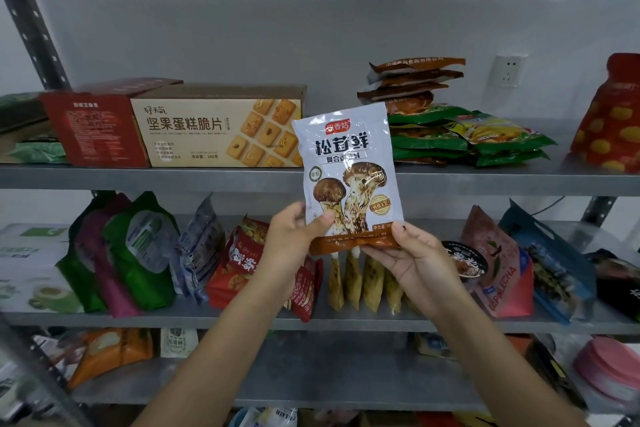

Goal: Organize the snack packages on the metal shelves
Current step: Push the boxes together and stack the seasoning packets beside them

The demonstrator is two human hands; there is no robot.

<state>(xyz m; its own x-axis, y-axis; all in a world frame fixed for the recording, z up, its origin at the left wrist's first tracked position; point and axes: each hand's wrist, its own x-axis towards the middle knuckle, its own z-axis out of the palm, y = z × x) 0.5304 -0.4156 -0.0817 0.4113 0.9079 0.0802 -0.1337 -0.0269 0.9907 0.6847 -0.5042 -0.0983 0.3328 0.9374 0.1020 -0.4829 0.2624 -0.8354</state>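
In the middle of the frame, both hands held a shiny white mushroom packet [349,177] upright, in front of the edge of the grey metal shelves [138,178]. The left hand [294,239] pinched its lower left side, thumb on the front. The right hand [412,260] pinched the crinkled brown bottom strip. The fingers hid some of the words there. Behind the wrists stood flat yellow pouches [353,281], partly hidden. In the upper left sat a long cardboard cookie box [221,128]. At the right edge a red bag [613,121] with yellow dots was cut off.
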